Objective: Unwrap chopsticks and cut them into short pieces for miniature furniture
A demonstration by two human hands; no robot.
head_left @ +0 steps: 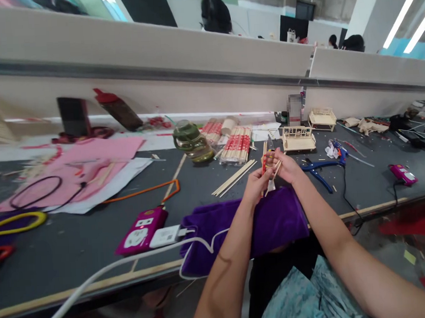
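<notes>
1. Head view: dark grey table (77, 242) runs full width, white divider (157, 52) along its far side.
2. Pink sheet (121, 147) lies on the L, partly over white paper (133, 175).
3. Purple cloth (279, 217) sits at the table's near edge, under both wrists; white cable (114, 264) crosses its L part.
4. Green-lidded jug (199, 143) stands mid-table w/ pale liquid in it; red-and-white stick packs (235, 146) lie just R of it.
5. Magenta power strip (141, 234) is L of the cloth, w/ white adapter (164, 236) beside it.
6. Hands: L hand (255, 185) & R hand (284, 167) are close tog. above the cloth's far edge, fingers bent. Both grip thin wooden sticks (277, 169) btwn them; L also has a slim orange-red item (263, 165), too small to ID.
7. Mini wooden bench (299, 139) stands just beyond R hand; a 2nd bench (322, 118) is behind it, to the R.
8. Blue-handled tool (320, 170) & blue glue gun (336, 150) lie R of R hand.
9. Loose sticks (233, 179) lie side by side on the table, L of L hand.
</notes>
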